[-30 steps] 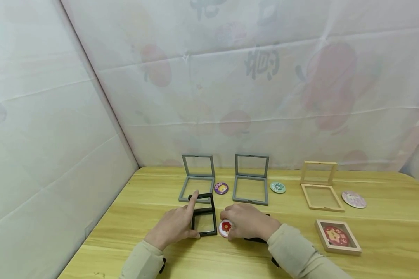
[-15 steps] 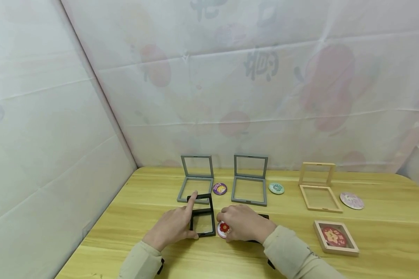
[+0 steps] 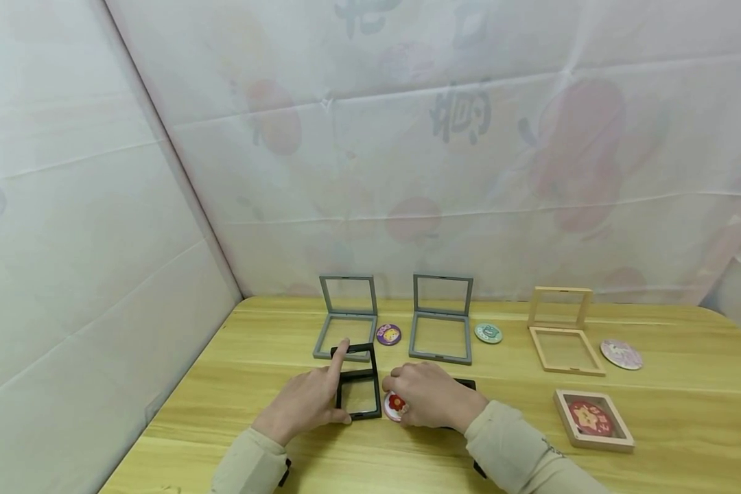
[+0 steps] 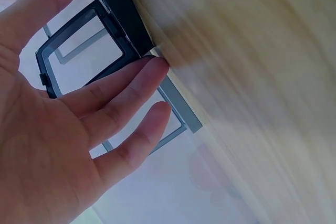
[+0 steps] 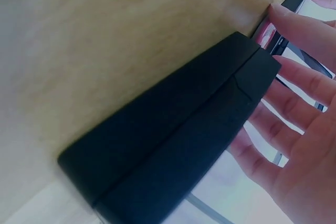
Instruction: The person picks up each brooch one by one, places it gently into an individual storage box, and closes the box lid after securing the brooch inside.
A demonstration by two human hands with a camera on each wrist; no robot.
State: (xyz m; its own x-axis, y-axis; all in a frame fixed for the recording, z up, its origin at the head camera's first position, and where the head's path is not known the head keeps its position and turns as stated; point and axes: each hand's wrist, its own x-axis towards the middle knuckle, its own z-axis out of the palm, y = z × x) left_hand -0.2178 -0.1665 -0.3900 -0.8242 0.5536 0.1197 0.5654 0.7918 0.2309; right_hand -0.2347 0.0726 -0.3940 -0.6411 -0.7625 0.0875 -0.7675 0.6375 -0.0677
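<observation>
My left hand [image 3: 305, 398] holds an unfolded black display frame [image 3: 358, 396] by its left side, thumb at the near corner and index finger along the raised lid. In the left wrist view, the fingers [image 4: 128, 98] reach along the black frame's edge. Just to the right of that frame lies a round white badge with a red flower [image 3: 396, 403], flat on the table. My right hand [image 3: 432, 394] pinches this badge between thumb and fingers and covers part of it. Under and behind the right hand sits a closed black case [image 5: 173, 129], mostly hidden in the head view.
Two grey frames [image 3: 441, 360] stand unfolded at the back, with a purple badge [image 3: 389, 334] and a green badge [image 3: 488, 333] beside them. Rightward are a beige unfolded frame [image 3: 568, 371], a pale pink badge [image 3: 621, 354] and a closed wooden-coloured frame [image 3: 624, 447] holding a red badge.
The head view has shifted slightly. Both hands stay almost in place, the left at the black frame and the right at the flower badge.
</observation>
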